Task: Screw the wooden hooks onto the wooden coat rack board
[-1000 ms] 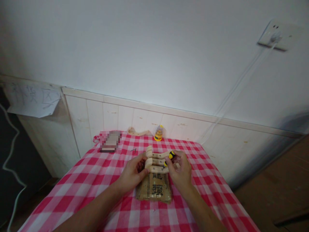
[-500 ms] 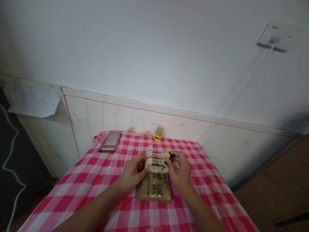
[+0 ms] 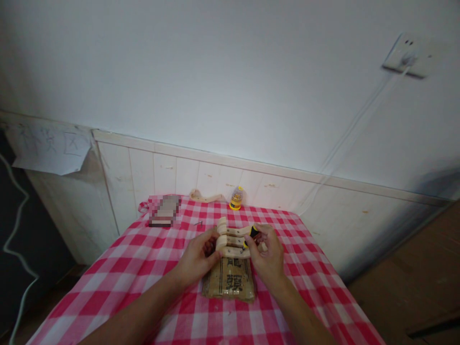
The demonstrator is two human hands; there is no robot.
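My left hand (image 3: 199, 254) is gripping the left ends of the curved wooden pieces (image 3: 237, 252), thumb on the nearest one; some fingers hidden. My right hand (image 3: 268, 254) is closed around a yellow-and-black screwdriver (image 3: 254, 231), slanted down-left, tip at a dark spot on the nearest piece. Can't tell whether the tip is seated.

Pieces sit side by side above the far part of a flat brown package (image 3: 230, 282) with black printed characters, middle of the surface (image 3: 179, 316), which has a red-and-white checked cloth (image 3: 309, 268) on it. Dark spots along the pieces, screws or holes, too small to tell.

Beyond my left hand: small thin metal bits (image 3: 199, 223), and a pixelated flat object (image 3: 165, 211) farther left. Back edge by the wall: another curved wooden piece (image 3: 205, 198), and a yellow-based clear bottle (image 3: 236, 199) upright just right of it.
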